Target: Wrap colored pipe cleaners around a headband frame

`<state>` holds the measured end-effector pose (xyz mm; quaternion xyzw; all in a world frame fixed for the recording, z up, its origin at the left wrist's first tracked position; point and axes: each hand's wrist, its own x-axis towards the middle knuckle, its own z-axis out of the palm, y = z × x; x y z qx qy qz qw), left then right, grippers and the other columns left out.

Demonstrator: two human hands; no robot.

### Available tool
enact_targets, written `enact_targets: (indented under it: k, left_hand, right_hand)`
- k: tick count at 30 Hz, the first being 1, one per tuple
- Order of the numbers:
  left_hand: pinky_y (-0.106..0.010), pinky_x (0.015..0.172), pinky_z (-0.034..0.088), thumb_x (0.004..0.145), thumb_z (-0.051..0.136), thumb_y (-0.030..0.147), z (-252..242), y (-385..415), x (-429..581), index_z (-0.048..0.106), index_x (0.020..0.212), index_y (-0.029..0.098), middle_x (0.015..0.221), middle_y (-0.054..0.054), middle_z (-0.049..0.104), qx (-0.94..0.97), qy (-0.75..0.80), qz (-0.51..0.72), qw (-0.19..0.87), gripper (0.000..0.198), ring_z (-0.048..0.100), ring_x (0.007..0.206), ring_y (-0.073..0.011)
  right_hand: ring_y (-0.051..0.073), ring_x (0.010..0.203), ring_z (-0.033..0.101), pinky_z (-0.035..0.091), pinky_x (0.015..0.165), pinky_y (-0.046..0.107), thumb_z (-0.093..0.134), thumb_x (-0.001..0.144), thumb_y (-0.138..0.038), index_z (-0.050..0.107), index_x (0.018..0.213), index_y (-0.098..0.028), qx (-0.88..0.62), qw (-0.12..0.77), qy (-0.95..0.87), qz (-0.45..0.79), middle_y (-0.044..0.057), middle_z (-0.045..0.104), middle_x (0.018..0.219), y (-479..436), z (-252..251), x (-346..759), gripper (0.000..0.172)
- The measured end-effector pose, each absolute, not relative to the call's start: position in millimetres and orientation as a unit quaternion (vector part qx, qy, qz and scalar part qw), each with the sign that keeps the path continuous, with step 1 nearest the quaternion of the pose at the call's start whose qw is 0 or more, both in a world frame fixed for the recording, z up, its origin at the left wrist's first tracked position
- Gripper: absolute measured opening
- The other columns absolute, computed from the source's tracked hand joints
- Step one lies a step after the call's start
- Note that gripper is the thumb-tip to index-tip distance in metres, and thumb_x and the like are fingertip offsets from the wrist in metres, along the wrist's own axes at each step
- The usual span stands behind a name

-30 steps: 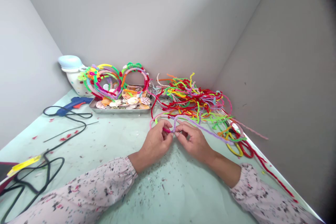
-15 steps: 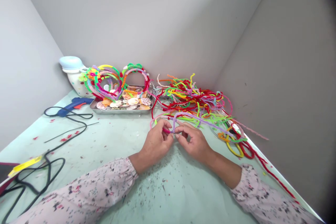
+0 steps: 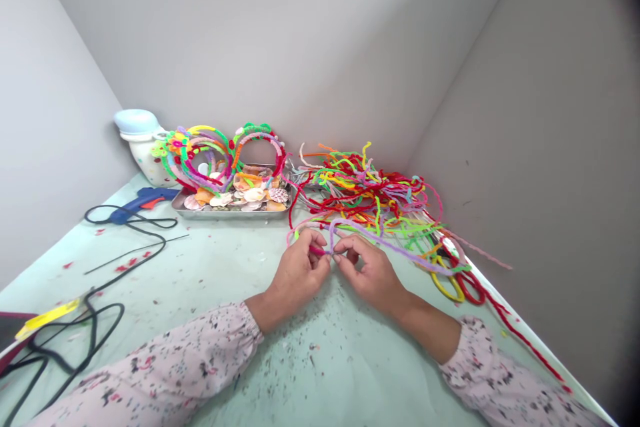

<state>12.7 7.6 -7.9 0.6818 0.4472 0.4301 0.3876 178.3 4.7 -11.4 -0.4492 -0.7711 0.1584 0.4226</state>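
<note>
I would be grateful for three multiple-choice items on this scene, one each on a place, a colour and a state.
1. Where does the blue plastic hot-glue gun lie?
A) Under the pipe-cleaner heap
B) Left of the rectangular metal tray of seashells
C) Against the right wall

2. What colour is the fuzzy pipe cleaner arching above the right hand?
A) Yellow
B) Red
C) Lilac

3. What is the left hand doing?
A) Pinching a fuzzy magenta pipe cleaner
B) Lying flat and empty
C) Gripping the glue gun

Answers: 1 B, the gun sits beside the tray's left end. 2 C, the lilac pipe cleaner curves rightward. 3 A, its fingers close on the magenta piece.
</note>
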Motion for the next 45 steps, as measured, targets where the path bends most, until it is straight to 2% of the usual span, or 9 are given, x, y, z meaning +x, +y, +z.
enact_targets:
  k: [6, 10, 13, 20, 28, 45]
  left_hand:
    - [-0.02, 0.054, 0.039, 0.083, 0.055, 0.028, -3.4, 6.5, 13.0, 0.048, 0.094, 0.019, 0.078, 0.001, 0.055, 0.669, 0.441, 0.445, 0.399, 0.016, 0.052, 0.062, -0.0101]
    - [-0.021, 0.054, 0.039, 0.085, 0.052, 0.03, -1.5, 5.0, 12.5, 0.051, 0.094, 0.019, 0.078, 0.0, 0.055, 0.679, 0.447, 0.44, 0.382, 0.015, 0.051, 0.061, -0.0105]
    - [-0.021, 0.056, 0.039, 0.086, 0.051, 0.031, -0.9, 4.5, 11.9, 0.055, 0.087, 0.018, 0.084, -0.002, 0.055, 0.694, 0.45, 0.444, 0.344, 0.013, 0.05, 0.063, -0.0105]
    - [-0.021, 0.053, 0.036, 0.084, 0.053, 0.03, -1.9, 6.3, 10.9, 0.054, 0.072, 0.017, 0.069, 0.001, 0.05, 0.692, 0.455, 0.44, 0.348, 0.018, 0.047, 0.059, -0.0104]
    - [-0.021, 0.052, 0.035, 0.083, 0.052, 0.028, -3.8, 7.9, 10.4, 0.052, 0.07, 0.017, 0.064, 0.003, 0.049, 0.686, 0.459, 0.43, 0.368, 0.017, 0.046, 0.056, -0.01]
    - [-0.021, 0.053, 0.032, 0.08, 0.052, 0.025, -5.5, 10.1, 11.0, 0.05, 0.065, 0.017, 0.06, 0.004, 0.046, 0.666, 0.471, 0.429, 0.389, 0.017, 0.043, 0.055, -0.0096]
  right_hand:
    - [0.014, 0.068, 0.058, 0.05, 0.07, 0.029, 0.059, 0.083, -0.025, 0.06, 0.095, -0.021, -0.477, 0.432, -0.755, 0.127, 0.004, 0.064, 0.095, 7.0, -12.1, 179.0, 0.013]
    - [0.015, 0.069, 0.059, 0.05, 0.069, 0.029, 0.059, 0.083, -0.027, 0.06, 0.088, -0.021, -0.482, 0.436, -0.745, 0.15, 0.003, 0.064, 0.087, 7.5, -11.6, 179.4, 0.008]
    - [0.015, 0.07, 0.058, 0.049, 0.069, 0.029, 0.058, 0.083, -0.027, 0.059, 0.088, -0.021, -0.478, 0.448, -0.741, 0.146, 0.004, 0.064, 0.09, 7.0, -10.2, 179.4, 0.008]
    - [0.015, 0.07, 0.056, 0.047, 0.07, 0.029, 0.059, 0.083, -0.024, 0.058, 0.086, -0.021, -0.453, 0.445, -0.759, 0.142, 0.003, 0.061, 0.087, 5.7, -6.7, 179.9, 0.003]
    - [0.015, 0.068, 0.054, 0.046, 0.071, 0.03, 0.06, 0.083, -0.021, 0.057, 0.084, -0.021, -0.44, 0.434, -0.773, 0.143, 0.001, 0.056, 0.081, 7.1, -9.6, 180.8, 0.002]
    - [0.013, 0.066, 0.054, 0.045, 0.066, 0.028, 0.061, 0.082, -0.021, 0.057, 0.084, -0.02, -0.44, 0.423, -0.779, 0.147, 0.001, 0.057, 0.082, 7.7, -11.8, 181.1, 0.005]
